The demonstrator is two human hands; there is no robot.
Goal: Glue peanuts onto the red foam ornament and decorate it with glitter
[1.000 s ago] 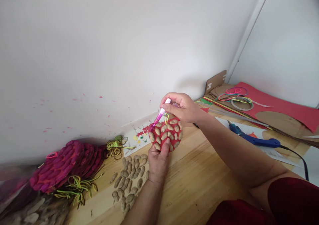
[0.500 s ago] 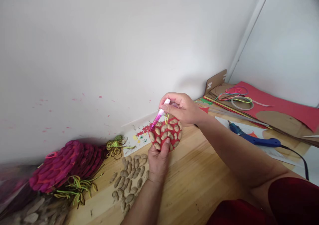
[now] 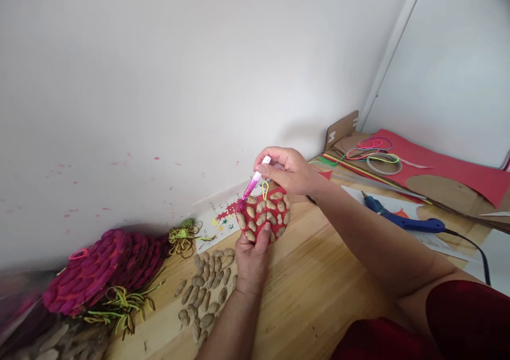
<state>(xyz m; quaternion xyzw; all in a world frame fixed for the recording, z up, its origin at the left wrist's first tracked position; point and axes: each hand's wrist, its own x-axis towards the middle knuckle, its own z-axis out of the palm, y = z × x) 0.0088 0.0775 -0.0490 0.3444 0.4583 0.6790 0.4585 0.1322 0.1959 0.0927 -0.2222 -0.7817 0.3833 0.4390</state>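
Observation:
My left hand [image 3: 254, 256] grips the lower edge of a red disc [image 3: 252, 213] with its thumb on the front. Peanuts in their shells [image 3: 261, 219] are fixed all over the disc, and a yellow cord loop [image 3: 265, 190] stands up from its top. Pinched in my right hand [image 3: 285, 169] is a paintbrush [image 3: 255, 182] with a white handle smeared pink. Its magenta bristles rest against the peanut at the disc's upper left edge, which shows magenta paint; the other peanuts look bare.
Loose peanuts [image 3: 205, 285] lie on the wooden table [image 3: 303, 296]. At left are stacked magenta peanut discs [image 3: 105, 269] and yellow-green cords [image 3: 121, 307]. To the right lie a blue glue gun [image 3: 402, 219], red sheets [image 3: 442, 168] and coloured cord [image 3: 374, 147]. A paint-spattered wall [image 3: 159, 83] stands behind.
The view has shifted slightly. The brush stays at the disc's upper left edge, having moved only a little. Both hands keep their hold.

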